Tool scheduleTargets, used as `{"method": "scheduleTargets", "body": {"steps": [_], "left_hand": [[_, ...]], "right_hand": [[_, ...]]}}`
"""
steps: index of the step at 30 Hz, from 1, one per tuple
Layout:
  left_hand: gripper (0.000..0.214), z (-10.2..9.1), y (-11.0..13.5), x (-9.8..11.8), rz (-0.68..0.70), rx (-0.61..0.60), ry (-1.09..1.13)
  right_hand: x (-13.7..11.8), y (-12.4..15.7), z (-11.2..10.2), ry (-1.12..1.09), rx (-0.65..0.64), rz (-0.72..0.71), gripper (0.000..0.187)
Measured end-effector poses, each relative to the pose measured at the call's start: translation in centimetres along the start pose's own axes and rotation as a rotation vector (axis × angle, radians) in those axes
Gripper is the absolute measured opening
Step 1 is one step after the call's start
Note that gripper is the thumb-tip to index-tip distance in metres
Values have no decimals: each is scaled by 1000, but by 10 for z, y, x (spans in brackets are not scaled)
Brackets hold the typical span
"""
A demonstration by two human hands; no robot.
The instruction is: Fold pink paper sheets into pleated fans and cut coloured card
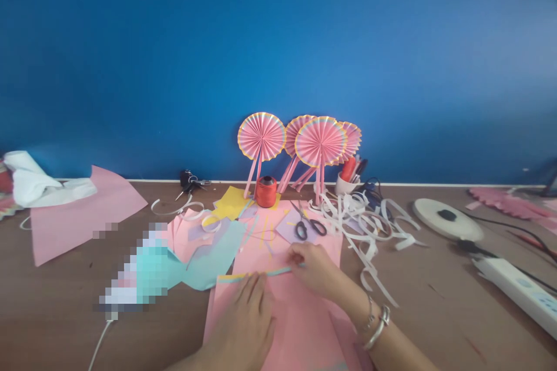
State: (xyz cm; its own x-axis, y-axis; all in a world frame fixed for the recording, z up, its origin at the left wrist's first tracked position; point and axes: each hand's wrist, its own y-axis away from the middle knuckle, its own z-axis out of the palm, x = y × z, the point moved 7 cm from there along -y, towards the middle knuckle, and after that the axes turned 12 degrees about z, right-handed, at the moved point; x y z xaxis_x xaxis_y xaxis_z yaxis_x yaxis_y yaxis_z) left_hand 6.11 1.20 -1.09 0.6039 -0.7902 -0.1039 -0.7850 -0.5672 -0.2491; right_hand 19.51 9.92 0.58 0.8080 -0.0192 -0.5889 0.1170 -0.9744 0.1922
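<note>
1. Pink sheet (304, 330) lies nearest us on the wooden table (435, 313), its near part running under our forearms. A thin strip (261, 274) of blue and yellow runs along its far edge.
2. Our left hand (246, 319) rests flat on the sheet, fingers stretched out and released, grasping nothing. The fingertips reach the strip's left part. We judge the flat palm is there to pin the paper so it does not slide.
3. Our right hand (315, 269), with silver bangles (376, 324) at the wrist, sits at the strip's right end. Its fingers (296, 258) are closed in a light pinch on that end, seemingly to hold it taut and in line with the sheet's edge.
4. Just beyond that hand, black-handled scissors (310, 226) lie on more pink and lilac paper, handles towards us and within easy reach. A teal paper (209, 261) lies to the left, touching the sheet's far corner.
5. Farther on, white paper offcuts (369, 220) curl in a loose heap to the right. A yellow paper (232, 202) and an orange spool (266, 191) sit in the middle.
6. Farthest off, pleated paper fans (319, 142) lean stems-down against the blue wall (278, 40), beside a white cup (346, 184) of pens.
7. Well apart at the right edge lies a white power strip (517, 290).
</note>
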Motion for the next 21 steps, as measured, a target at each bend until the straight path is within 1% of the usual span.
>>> {"method": "scheduleTargets", "body": {"steps": [5, 13, 21], "left_hand": [[35, 2, 0, -2, -31, -1, 29], [32, -2, -2, -2, -27, -7, 75], [19, -2, -5, 0, -69, -56, 92]], "right_hand": [[4, 1, 0, 80, -31, 31, 33], [4, 0, 0, 108, -15, 48, 29], [3, 0, 1, 140, -6, 71, 28]]}}
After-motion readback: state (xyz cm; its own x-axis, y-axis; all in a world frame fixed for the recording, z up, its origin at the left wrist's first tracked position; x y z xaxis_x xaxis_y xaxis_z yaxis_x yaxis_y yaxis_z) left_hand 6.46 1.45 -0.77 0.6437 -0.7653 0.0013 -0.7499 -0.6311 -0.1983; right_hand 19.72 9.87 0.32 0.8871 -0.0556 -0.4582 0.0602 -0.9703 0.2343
